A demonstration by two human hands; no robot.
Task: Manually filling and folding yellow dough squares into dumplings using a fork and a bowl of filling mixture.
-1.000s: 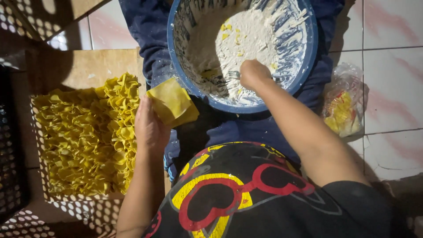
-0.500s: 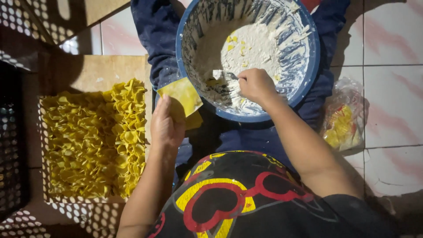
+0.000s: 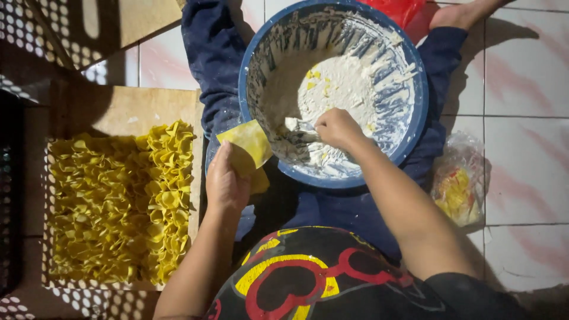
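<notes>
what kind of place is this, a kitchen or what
Probably a home or small food-making spot, worked on the floor: pale floor tiles, a blue bowl of white filling, and a tray of folded yellow dumplings.

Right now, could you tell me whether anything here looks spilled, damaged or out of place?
Nothing stands out. The blue bowl sits level between the legs, its white filling inside. The left hand holds a yellow wrapper; the right hand holds a utensil in the filling. Folded dumplings sit packed on the board.
</notes>
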